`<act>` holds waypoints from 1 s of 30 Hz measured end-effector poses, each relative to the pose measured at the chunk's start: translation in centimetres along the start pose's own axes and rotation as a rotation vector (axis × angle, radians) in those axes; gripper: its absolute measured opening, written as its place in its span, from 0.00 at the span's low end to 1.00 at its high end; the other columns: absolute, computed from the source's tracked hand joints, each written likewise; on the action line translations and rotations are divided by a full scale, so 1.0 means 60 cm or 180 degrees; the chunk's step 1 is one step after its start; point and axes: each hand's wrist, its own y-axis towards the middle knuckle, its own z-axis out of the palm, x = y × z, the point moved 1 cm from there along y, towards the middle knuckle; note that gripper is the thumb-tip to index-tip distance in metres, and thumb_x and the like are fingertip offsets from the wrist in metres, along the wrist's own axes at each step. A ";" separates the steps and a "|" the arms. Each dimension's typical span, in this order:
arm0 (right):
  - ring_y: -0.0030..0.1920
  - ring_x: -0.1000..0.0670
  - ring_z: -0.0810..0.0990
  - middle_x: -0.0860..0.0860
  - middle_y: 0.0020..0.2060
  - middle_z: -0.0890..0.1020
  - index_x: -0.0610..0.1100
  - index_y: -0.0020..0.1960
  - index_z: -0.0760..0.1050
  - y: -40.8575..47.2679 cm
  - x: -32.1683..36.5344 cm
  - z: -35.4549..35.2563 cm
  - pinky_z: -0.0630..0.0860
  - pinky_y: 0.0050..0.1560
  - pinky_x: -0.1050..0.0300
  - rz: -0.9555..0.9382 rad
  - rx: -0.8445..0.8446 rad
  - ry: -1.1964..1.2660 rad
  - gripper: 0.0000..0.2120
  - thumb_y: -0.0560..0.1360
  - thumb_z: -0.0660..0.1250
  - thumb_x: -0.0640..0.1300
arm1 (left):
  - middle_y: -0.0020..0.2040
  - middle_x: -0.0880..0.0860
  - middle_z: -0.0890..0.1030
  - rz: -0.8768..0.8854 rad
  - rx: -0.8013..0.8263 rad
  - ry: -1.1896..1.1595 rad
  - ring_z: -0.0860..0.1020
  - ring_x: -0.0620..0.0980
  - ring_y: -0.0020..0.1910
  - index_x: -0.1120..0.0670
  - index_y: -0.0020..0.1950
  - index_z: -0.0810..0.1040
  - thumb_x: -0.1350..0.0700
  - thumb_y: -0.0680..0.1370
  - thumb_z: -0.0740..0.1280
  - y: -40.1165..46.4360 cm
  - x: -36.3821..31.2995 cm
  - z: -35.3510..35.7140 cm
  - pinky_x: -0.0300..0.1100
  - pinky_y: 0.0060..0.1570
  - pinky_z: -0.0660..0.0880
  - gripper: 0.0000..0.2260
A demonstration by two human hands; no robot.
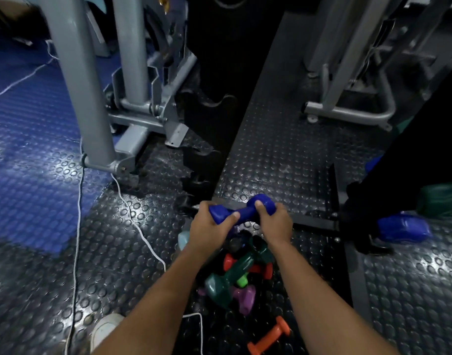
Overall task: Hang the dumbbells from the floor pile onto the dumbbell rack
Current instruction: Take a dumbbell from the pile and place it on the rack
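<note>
Head view shows you holding the blue dumbbell [241,210] in both hands, lifted above the floor pile [239,274] and just in front of the foot of the black dumbbell rack [209,119]. Your left hand [210,230] wraps the left head, thumb across the handle; your right hand [274,222] curls round the right head, so each grip is closed on an end of the weight. Judging by its small size and smooth coloured coating, this one should be fairly light, rigid and not fragile, though the glossy skin may be a little slippery. The narrow bar between the heads is probably the surest place to hold with one hand; held by the heads as now, the bar is free to drop into a notch. The rack's cradles rise away from you, up the middle of the scene, and they look empty. Near you in the pile lie a dark green dumbbell [231,275], purple and red ones, and an orange dumbbell [269,336] apart at the near edge.
</note>
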 end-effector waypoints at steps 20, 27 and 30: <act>0.57 0.60 0.81 0.57 0.59 0.80 0.51 0.65 0.77 -0.199 0.188 0.103 0.78 0.60 0.63 -0.1607 0.0832 0.0371 0.33 0.65 0.84 0.56 | 0.49 0.65 0.82 -0.2283 -0.0340 -0.3968 0.81 0.60 0.41 0.60 0.69 0.78 0.47 0.80 0.69 -0.116 0.135 -0.067 0.51 0.36 0.83 0.22; 0.61 0.58 0.78 0.57 0.62 0.79 0.52 0.70 0.72 -0.154 0.204 0.088 0.75 0.58 0.58 -0.0594 0.0208 0.1557 0.21 0.83 0.63 0.62 | 0.42 0.61 0.80 -0.2001 -0.0592 -0.4177 0.78 0.58 0.36 0.56 0.55 0.78 0.48 0.81 0.65 -0.079 0.088 -0.114 0.47 0.30 0.81 0.12; 0.69 0.57 0.73 0.58 0.71 0.75 0.54 0.77 0.68 -0.101 0.225 0.089 0.67 0.72 0.52 -0.0307 0.0662 0.1876 0.28 0.83 0.57 0.67 | 0.43 0.59 0.80 -0.1752 -0.0719 -0.3995 0.79 0.56 0.37 0.55 0.57 0.78 0.48 0.81 0.66 -0.044 0.073 -0.149 0.49 0.35 0.81 0.11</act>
